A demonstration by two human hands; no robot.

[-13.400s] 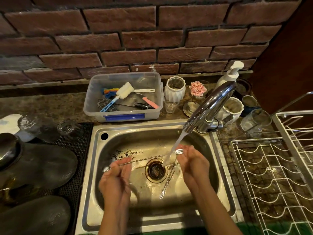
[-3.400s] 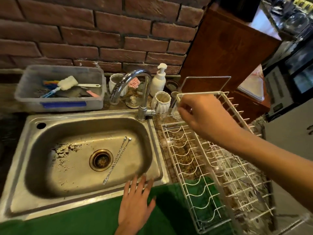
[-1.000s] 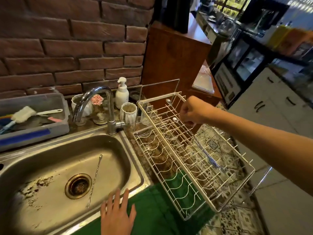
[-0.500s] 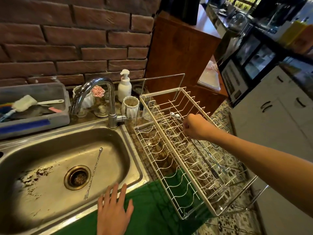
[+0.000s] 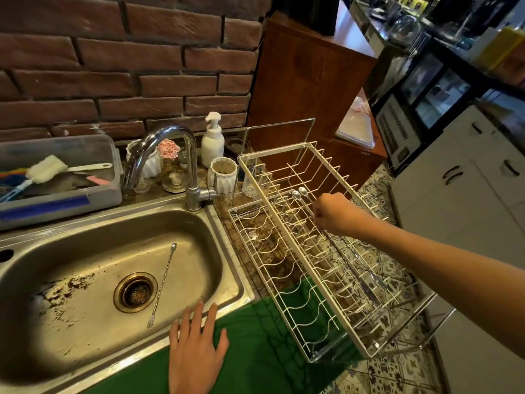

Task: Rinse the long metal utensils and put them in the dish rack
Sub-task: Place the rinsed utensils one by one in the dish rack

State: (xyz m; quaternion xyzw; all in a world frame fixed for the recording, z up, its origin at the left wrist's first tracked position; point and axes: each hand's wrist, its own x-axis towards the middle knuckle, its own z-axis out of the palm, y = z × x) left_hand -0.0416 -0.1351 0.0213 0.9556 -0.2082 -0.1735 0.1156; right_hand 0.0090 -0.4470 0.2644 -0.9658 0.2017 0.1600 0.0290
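Head view: my right hand (image 5: 335,214) is pinched around two long spoons (image 5: 301,194) over the dish rack (image 5: 287,237). My left hand (image 5: 196,348) lies flat, fingers spread; just beyond it, a thin utensil (image 5: 163,282) lies in the sink (image 5: 227,265): light, stiff, probably slippery, best pinched mid-shaft.

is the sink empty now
No, one long metal utensil with a forked end lies in the sink beside the drain.
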